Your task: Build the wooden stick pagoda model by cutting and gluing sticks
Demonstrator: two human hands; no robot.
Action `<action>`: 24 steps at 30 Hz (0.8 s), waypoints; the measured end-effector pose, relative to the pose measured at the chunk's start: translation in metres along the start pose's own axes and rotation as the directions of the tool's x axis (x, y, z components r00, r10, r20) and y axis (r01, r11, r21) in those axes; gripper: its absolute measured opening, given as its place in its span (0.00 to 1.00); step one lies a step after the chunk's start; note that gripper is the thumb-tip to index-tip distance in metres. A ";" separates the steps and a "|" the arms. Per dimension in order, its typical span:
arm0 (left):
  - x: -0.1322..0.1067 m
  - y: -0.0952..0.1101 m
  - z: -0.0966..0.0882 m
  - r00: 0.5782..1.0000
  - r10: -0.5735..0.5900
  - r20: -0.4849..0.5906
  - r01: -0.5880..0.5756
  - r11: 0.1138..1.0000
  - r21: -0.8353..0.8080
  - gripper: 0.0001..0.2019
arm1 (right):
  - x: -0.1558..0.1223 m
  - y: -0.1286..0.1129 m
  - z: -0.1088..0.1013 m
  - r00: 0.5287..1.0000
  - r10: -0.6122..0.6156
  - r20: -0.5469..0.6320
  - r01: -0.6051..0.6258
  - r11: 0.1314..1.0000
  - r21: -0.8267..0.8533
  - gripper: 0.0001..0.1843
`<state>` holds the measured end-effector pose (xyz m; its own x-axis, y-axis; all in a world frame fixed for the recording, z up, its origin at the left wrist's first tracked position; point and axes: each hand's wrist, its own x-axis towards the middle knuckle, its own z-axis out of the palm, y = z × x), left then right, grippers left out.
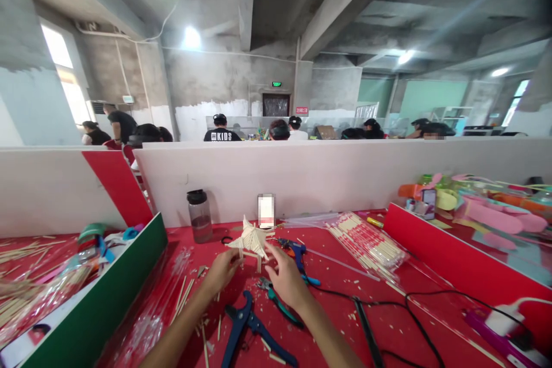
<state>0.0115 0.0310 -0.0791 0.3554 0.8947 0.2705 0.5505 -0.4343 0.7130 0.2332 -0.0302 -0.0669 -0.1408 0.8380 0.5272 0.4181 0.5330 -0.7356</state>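
Observation:
Both of my hands hold a small model made of pale wooden sticks [250, 240], shaped like a pointed roof, above the red table [336, 305]. My left hand [223, 269] grips its lower left side with curled fingers. My right hand [283, 277] pinches its lower right edge. Blue-handled cutters [248, 322] lie just below my hands, and green-handled pliers [278, 302] lie under my right wrist. A blue glue gun [296, 253] rests behind my right hand, its black cord [388, 305] trailing right.
A dark water bottle [199, 215] stands near the white partition [328, 175]. Bundles of sticks in clear wrap [366, 244] lie at the right, loose sticks [185, 293] at the left. Green [99, 299] and red [452, 264] dividers flank the table. Several people sit beyond the partition.

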 end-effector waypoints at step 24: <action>-0.014 -0.011 -0.067 0.814 -0.229 0.534 -0.022 0.907 0.421 0.12 | -0.013 0.006 -0.024 0.988 0.114 0.102 -0.075 0.942 -0.326 0.07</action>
<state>-0.0502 0.0303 -0.0468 0.5668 0.7717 -0.2886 0.8097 -0.4570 0.3681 0.2593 -0.0409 -0.0684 -0.1829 0.9008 0.3939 0.6969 0.4014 -0.5943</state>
